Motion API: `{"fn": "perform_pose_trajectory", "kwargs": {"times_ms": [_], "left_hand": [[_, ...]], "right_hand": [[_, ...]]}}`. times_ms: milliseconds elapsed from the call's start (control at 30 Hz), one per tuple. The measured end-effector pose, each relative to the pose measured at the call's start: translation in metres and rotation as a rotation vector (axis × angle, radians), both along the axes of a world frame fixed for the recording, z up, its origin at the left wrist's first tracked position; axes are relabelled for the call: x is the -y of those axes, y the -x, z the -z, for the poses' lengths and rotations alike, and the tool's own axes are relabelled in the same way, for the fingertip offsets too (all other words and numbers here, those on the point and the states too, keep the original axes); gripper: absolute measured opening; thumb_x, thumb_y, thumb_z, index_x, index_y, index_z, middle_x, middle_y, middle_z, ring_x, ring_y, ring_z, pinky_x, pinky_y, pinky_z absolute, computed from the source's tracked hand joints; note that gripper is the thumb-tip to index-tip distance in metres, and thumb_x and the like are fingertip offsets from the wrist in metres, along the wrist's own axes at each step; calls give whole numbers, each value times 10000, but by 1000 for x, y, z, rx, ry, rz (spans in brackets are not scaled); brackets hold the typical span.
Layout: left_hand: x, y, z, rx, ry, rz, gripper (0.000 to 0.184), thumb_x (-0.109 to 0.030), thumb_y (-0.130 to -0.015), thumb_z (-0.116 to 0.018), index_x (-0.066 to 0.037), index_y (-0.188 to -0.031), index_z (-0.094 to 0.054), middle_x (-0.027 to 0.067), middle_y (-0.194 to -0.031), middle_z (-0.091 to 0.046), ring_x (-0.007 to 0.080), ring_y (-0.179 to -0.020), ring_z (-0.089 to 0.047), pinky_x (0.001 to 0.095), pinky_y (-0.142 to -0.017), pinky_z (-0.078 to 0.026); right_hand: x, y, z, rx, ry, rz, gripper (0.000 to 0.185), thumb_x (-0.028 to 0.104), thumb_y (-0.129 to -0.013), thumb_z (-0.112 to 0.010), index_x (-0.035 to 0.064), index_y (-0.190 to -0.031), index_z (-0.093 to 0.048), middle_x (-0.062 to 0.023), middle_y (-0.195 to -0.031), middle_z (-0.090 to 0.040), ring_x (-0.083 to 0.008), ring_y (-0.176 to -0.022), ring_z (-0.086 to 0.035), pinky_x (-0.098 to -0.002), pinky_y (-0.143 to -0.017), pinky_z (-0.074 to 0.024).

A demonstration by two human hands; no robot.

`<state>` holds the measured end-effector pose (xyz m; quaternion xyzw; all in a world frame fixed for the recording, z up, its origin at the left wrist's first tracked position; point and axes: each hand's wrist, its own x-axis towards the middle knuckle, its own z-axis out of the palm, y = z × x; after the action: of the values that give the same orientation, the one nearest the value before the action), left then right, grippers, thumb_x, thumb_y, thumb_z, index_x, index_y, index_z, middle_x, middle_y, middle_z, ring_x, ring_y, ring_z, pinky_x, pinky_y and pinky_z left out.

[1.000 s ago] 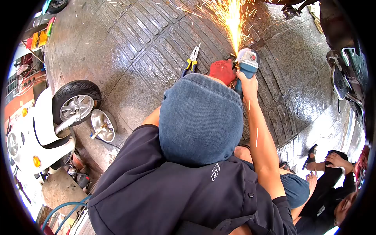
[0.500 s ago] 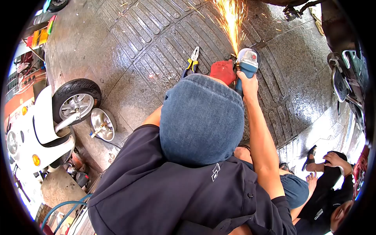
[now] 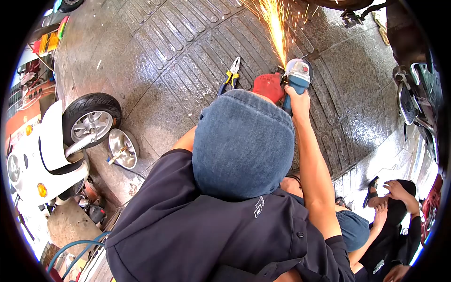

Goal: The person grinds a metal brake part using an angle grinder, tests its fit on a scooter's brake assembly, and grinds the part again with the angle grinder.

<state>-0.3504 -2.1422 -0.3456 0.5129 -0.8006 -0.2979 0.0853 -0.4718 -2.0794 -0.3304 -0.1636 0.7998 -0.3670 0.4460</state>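
Note:
My right hand [image 3: 297, 97], bare, is wrapped round the teal body of an angle grinder [image 3: 299, 77] with a pale guard over its disc. Just left of it, my left hand [image 3: 268, 87] wears a red glove and is closed on a small dark metal part [image 3: 281, 70]; its exact kind is unclear. This part meets the disc's left edge, and bright sparks [image 3: 277, 33] stream away from there across the floor. My knee in blue denim [image 3: 243, 143] hides the left wrist. Pliers [image 3: 230, 76] with yellow and dark blue handles lie on the floor left of the glove.
At left stand a white scooter [image 3: 35, 162] with its black-tyred wheel [image 3: 92, 120] and a round metal headlight bowl [image 3: 123, 149]. Another person [image 3: 392, 225] in dark clothes sits at lower right. Vehicle parts [image 3: 418, 94] line the right edge. The ribbed floor [image 3: 202, 56] looks wet.
Both hands and the grinder stay almost in place. The spark stream leans slightly more left, with extra sparks scattering right. The other person's hands and body have shifted.

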Motion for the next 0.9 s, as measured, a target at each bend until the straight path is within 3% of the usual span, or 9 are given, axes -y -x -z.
{"fn": "perform_pose_trajectory", "kwargs": {"times_ms": [333, 400, 633, 700, 900], "left_hand": [[0, 1, -4, 37, 75, -11, 481, -348, -787, -621, 15, -1102, -612, 187, -953, -681, 329, -916, -652, 422, -785, -504], [6, 1, -23, 67, -97, 38, 453, -347, -785, -625, 11, -1063, -617, 187, -933, -682, 336, -901, -653, 426, -775, -505], [5, 2, -11, 96, -102, 38, 431, -347, -788, -622, 5, -1036, -621, 190, -921, -680, 339, -888, -653, 429, -764, -505], [0, 1, 10, 20, 65, -3, 435, -355, -788, -621, 3, -1036, -622, 189, -920, -679, 340, -882, -653, 433, -758, -505], [7, 0, -25, 60, -104, 62, 458, -372, -785, -623, 0, -1050, -623, 186, -912, -679, 343, -873, -652, 441, -752, -506]], "right_hand": [[-3, -3, -11, 84, 20, 32, 492, 302, -694, -765, -27, -1030, -618, -126, -899, -678, -192, -771, -653, -327, -723, -507], [-3, -3, -10, 80, 19, 31, 503, 315, -692, -764, -25, -1034, -619, -127, -901, -679, -200, -782, -654, -332, -732, -507], [-2, 2, 3, -4, -5, -19, 528, 344, -684, -761, -25, -1035, -621, -131, -902, -680, -216, -802, -655, -341, -750, -503], [-3, 4, 13, -22, -2, -11, 506, 326, -690, -762, -23, -1027, -620, -125, -893, -679, -206, -775, -653, -333, -733, -505], [-3, -2, -12, 54, -13, 5, 475, 294, -700, -767, -24, -1018, -615, -113, -876, -678, -180, -731, -652, -321, -699, -509]]}}
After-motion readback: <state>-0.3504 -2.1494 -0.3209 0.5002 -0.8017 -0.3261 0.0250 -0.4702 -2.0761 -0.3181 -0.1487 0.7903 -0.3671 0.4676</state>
